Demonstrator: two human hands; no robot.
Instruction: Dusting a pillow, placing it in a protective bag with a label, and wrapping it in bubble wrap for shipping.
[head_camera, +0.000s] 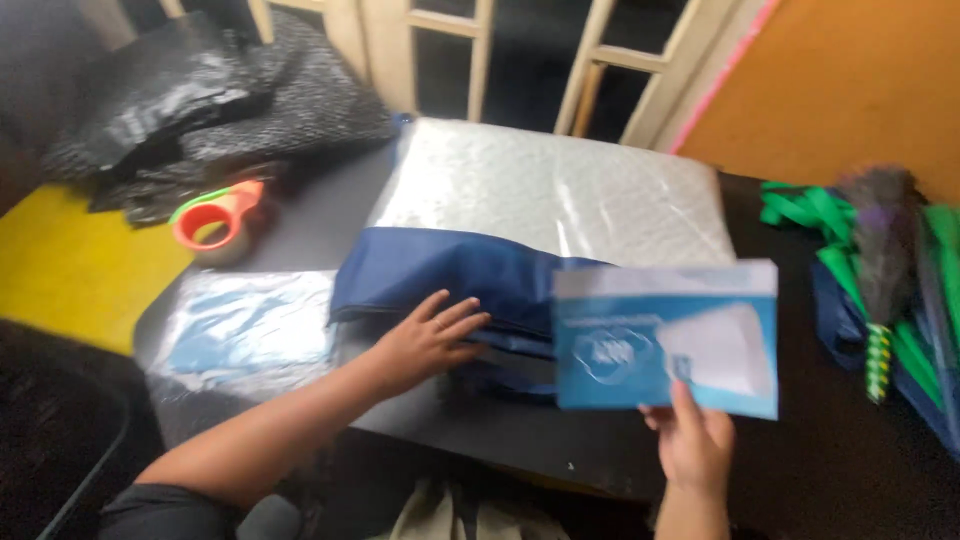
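Grip of the right hand (695, 445) pinched a blue-and-white card (665, 335) upright; the left hand (425, 343) lay spread flat on folded navy fabric (440, 270) on the table (320, 225).

matt navy cloth bag (440, 275) at centre; glossy blue-and-white paper card (665, 340) on the right; shiny clear plastic wrap on the far white pad (550, 190); glossy orange-and-green plastic tape dispenser (220, 215) far left.
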